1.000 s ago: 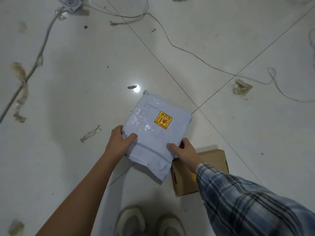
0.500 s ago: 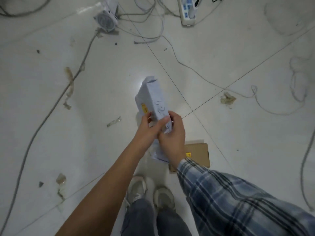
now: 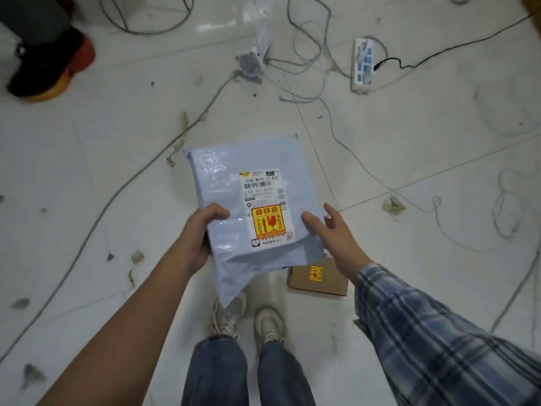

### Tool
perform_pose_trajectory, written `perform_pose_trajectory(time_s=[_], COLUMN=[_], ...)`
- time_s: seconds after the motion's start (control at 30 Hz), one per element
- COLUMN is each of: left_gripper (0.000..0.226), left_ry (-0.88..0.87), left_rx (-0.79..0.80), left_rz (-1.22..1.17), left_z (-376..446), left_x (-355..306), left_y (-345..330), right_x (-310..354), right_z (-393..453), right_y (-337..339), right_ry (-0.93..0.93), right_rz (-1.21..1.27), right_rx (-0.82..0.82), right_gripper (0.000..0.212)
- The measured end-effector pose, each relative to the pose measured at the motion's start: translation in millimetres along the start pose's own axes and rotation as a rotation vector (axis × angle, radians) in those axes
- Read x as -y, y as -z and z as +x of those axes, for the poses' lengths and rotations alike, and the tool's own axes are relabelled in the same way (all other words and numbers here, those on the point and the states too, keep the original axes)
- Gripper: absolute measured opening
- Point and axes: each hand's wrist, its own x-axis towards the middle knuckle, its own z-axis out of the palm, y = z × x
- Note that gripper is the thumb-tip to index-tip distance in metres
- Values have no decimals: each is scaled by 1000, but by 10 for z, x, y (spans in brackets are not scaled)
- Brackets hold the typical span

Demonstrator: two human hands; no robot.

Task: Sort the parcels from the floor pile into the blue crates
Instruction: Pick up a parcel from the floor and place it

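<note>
Left hand (image 3: 196, 238) is gripping grey mailer (image 3: 248, 206), label up; right hand (image 3: 333, 232) is touching its edge w/ fingers loose. Label check in hand; next: locating a crate, none visible.

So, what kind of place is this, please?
Probably an informal parcel-sorting workroom: a labelled grey mailer held over a tiled floor, a cardboard box by the feet, and loose cables with a power strip.

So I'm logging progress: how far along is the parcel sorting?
Nothing shows as done: no blue crate is in view. In hand: the pale mailer, label up, gripped by the left hand, right hand open at its edge. Left: the cardboard box on the floor.
</note>
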Motion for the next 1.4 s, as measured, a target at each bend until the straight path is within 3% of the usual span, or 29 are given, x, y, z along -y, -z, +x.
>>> perform_pose_trajectory(time_s=[0.07, 0.13, 0.23, 0.33, 0.5, 0.63, 0.8, 0.93, 1.07, 1.27, 1.4], left_gripper=[55, 55, 50, 39, 24, 28, 31, 38, 43, 50, 40], left_ry=[-2, -20, -133, -246, -252, -297, -362, -435, -513, -420, -418], left_rx=[6, -20, -79, -182, -259, -298, -396, -459, -513, -741, -853], left_rz=[-33, -53, -72, -58, -185, -302, -544, -620, -800, -1045, -1140], left_z=[-163, -334, -542, -733, -1128, -1519, -2199, -2916, -3720, -4609, -4885], left_x=[-32, -41, 8, 131, 506, 890, 1536, 2112, 2904, 4116, 4709], left_y=[150, 294, 565, 915, 1575, 2125, 2893, 3552, 4151, 4687, 4973], right_x=[125, 271, 393, 425, 344, 145, -264, -569, -991, -1829, -2457], right_z=[-35, -91, -176, -302, -519, -764, -1340, -1917, -2577, -3628, -4023], right_y=[-34, -154, -422, -743, -1266, -1804, -2665, -3406, -4187, -5340, -5904], right_ry=[-13, 14, 73, 141, 141, 116, 98, 116, 118, 171, 221], right_rz=[97, 128, 111, 51, -83, -168, -339, -451, -656, -991, -1117], right_rx=[247, 391, 436, 467, 585, 664, 659, 792, 940, 1068, 1117], right_gripper=[73, 61, 51, 56, 56, 43, 44, 47, 32, 38, 37])
